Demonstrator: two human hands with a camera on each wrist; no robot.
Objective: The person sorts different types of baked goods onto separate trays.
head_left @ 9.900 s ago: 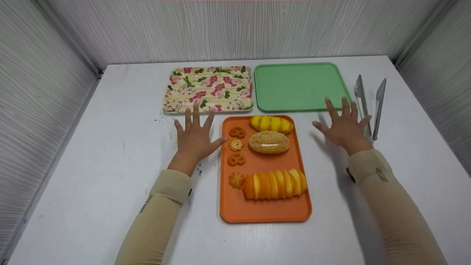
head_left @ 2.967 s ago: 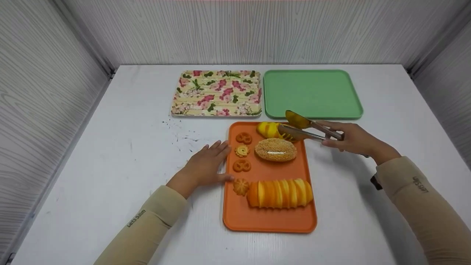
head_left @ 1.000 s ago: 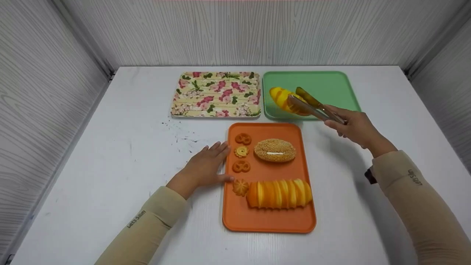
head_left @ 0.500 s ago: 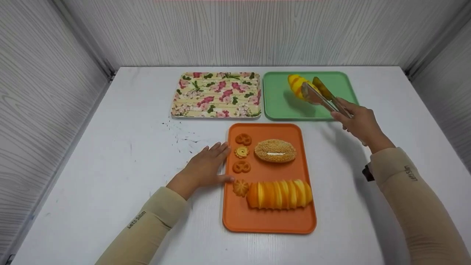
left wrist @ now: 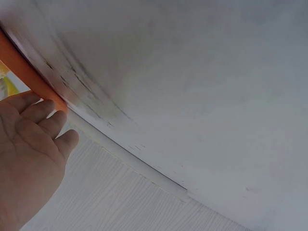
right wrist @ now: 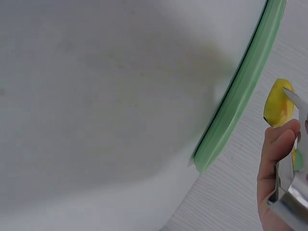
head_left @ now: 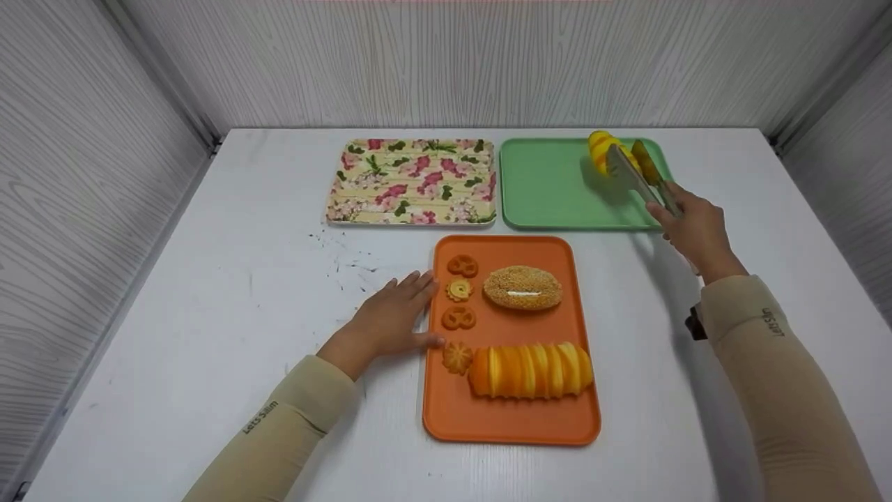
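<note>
My right hand [head_left: 697, 226] grips a pair of metal tongs [head_left: 635, 178]. Between the tong ends is a yellow striped bread roll [head_left: 601, 151], held above the right part of the green tray [head_left: 550, 188], its shadow falling on the tray. In the right wrist view the roll [right wrist: 278, 105] shows beyond the tray's rim. My left hand [head_left: 387, 317] lies with fingers extended along the left edge of the orange tray [head_left: 512, 425], thumb touching its rim. On that tray sit a sesame-covered bun [head_left: 523, 287], a sliced-looking loaf [head_left: 531, 371] and a column of small cookies and pretzels [head_left: 458, 318].
A floral tray [head_left: 411, 181] stands left of the green one at the back of the white table [head_left: 209, 293]. Dark specks mark the tabletop left of the orange tray. Wood-patterned panels [head_left: 488, 63] rise behind and at both sides.
First both hands were spread and free. The right hand then took the tongs, lifted the yellow roll off the orange tray and carried it right and back over the green tray. The left hand settled at the orange tray.
</note>
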